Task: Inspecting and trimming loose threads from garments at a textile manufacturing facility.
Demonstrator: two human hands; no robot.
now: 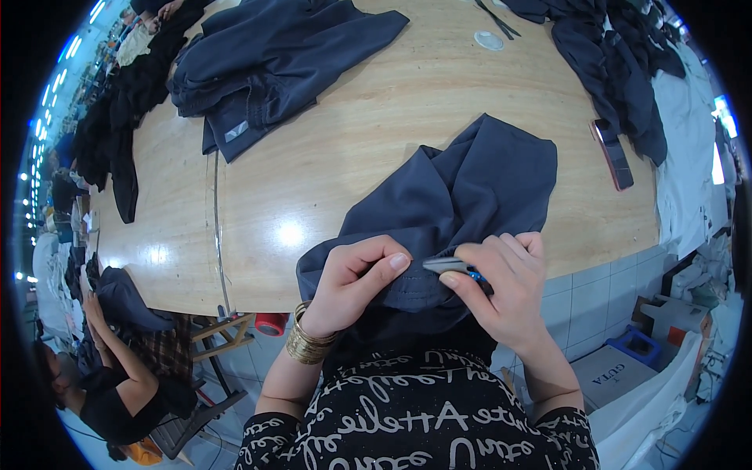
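A dark navy garment lies bunched on the table's near edge, its stitched band hanging toward my body. My left hand, with a gold bangle on its wrist, is closed on the garment, thumb and forefinger pinched together at the seam. My right hand grips a small pair of thread snips with grey metal blades and a bit of blue at the grip. The blades point left, over the stitched band and close to the left fingertips. Any thread between them is too small to make out.
Folded navy garments lie at the far left. A phone rests at the right beside more dark clothing. Toward the back are a round pale disc and dark strips. A co-worker sits at the left; boxes stand below right.
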